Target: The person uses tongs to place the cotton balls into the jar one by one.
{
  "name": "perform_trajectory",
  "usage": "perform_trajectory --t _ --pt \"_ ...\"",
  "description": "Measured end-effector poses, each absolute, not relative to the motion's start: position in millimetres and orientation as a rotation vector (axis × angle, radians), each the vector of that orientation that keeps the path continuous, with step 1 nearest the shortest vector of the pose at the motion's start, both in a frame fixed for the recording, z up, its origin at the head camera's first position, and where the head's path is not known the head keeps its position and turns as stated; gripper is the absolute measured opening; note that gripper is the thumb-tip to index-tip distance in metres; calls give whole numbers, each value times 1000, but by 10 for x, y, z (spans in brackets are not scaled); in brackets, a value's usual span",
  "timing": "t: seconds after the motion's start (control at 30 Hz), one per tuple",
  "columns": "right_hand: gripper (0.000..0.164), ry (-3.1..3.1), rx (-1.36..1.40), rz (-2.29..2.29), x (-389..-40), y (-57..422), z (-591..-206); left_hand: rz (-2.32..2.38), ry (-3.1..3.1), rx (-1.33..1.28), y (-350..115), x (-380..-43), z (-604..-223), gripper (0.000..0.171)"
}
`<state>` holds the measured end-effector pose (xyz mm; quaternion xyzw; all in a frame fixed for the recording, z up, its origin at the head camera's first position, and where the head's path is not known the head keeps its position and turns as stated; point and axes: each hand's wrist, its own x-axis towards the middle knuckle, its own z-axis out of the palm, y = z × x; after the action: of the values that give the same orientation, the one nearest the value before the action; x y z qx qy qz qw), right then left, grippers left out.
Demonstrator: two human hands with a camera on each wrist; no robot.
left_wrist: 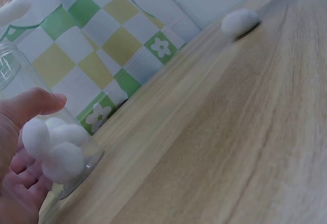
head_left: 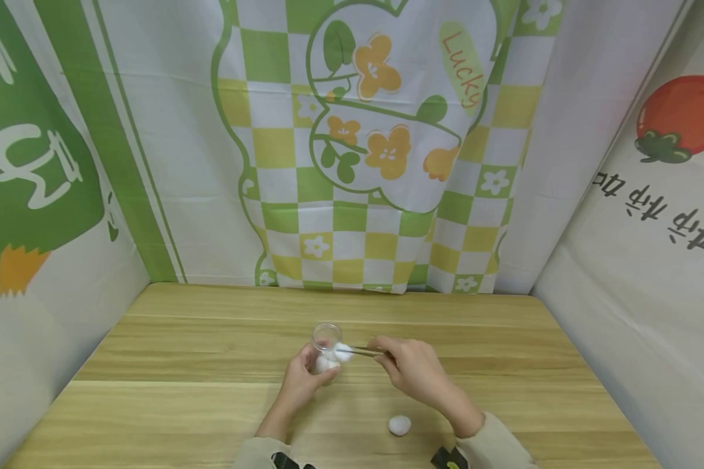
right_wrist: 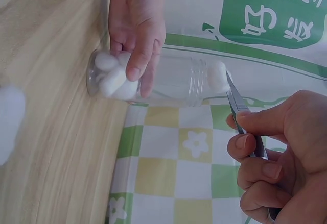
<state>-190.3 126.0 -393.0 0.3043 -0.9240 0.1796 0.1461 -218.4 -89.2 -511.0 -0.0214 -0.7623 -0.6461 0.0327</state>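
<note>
jar [left_wrist: 30,127]: top's cut off in our left wrist view
tweezers [right_wrist: 245,122]: our fingers hide the handle end
loose cotton ball [right_wrist: 9,122]: blurry, half out of frame

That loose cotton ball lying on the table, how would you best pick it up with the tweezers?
Pinch the cotton ball across its rounded middle, coming from above. It lies free on the wooden table, soft and low, with open space around it, so the tweezers in the right hand can probably straddle it easily.
</note>
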Motion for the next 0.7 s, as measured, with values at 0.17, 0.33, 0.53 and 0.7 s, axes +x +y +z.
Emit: perform_trajectory --t 0.17,0.33,0.53,0.7 --pt "14 -2650 859 510 -1917 1213 -3906 -1973 -2345 -71 -898 -2185 -5114 47" --pt "15 -2644 851 532 -1941 1164 -3876 -1983 -2345 -80 -906 -2179 -5114 46" --pt "14 -2629 854 556 -1970 1120 -3846 -1997 -2336 -117 -913 -2168 -5113 49" --pt "15 -2605 858 560 -1983 1099 -3854 -1998 -2322 -127 -912 -2168 -5117 48"
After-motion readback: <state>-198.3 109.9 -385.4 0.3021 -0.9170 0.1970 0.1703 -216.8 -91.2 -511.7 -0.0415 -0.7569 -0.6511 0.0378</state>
